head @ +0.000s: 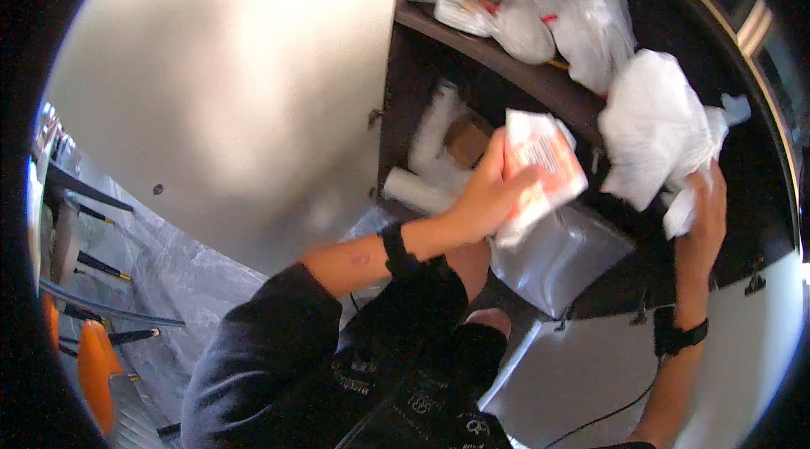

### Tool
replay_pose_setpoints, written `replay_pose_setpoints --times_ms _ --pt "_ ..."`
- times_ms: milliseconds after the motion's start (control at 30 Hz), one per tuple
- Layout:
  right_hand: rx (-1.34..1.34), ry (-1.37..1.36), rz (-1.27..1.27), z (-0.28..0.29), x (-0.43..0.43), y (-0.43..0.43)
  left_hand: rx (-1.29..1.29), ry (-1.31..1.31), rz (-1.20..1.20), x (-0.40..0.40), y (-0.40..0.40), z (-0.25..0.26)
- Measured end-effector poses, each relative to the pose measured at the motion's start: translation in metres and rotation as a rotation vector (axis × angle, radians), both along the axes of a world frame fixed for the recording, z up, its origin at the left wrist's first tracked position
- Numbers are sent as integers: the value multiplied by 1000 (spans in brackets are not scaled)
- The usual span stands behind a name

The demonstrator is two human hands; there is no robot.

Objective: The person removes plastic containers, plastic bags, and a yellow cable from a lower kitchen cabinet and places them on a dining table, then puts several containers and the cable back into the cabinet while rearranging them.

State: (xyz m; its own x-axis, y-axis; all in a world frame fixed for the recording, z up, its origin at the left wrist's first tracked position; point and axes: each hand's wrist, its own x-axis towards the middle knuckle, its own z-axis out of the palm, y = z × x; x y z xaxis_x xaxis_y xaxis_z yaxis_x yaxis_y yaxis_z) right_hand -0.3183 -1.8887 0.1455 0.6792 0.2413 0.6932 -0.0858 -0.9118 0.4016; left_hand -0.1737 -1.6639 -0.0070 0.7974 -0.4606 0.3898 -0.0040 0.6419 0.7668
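My left hand (497, 186) grips a white and orange-red packet (547, 161) in front of an open dark cabinet. The packet bears blurred printing, and its contents cannot be told. Off to the right, my right hand (707, 205) holds the gathered end of a full white plastic bag (655, 120). That bag bulges up by the end of the cabinet shelf (500, 56). Its fingers are partly hidden by the plastic.
More white plastic bags (538, 6) crowd the upper shelf. White rolls (417, 189), a brown item (468, 142) and a clear plastic package (560, 256) lie in the lower compartment. A pale cabinet door (221, 101) stands open at left; another door (569, 379) is at lower right. An orange chair (96, 373) stands on the floor.
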Motion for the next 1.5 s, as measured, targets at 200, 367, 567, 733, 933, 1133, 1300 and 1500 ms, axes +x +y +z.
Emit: replay_pose_setpoints --times_ms 200,367,567,733,933,1133,1300,1500 --pt "469 241 -138 -11 66 -108 72 22 82 -19 42 -50" --pt "916 610 -151 14 164 -59 191 81 135 49 76 -55" --pt "956 872 -279 -22 203 -74 377 327 203 1 103 -17" --pt "735 474 -193 -2 173 -89 634 347 200 -60 148 101" --pt "808 371 -110 35 115 -44 841 417 348 -132 256 242" --pt "1165 1164 -190 5 73 92 751 524 618 -185 423 303" --pt "1084 1691 -64 -35 115 267 888 881 1322 -205 544 283" --pt "1053 1885 561 -20 108 583 731 559 1901 -217 719 334"
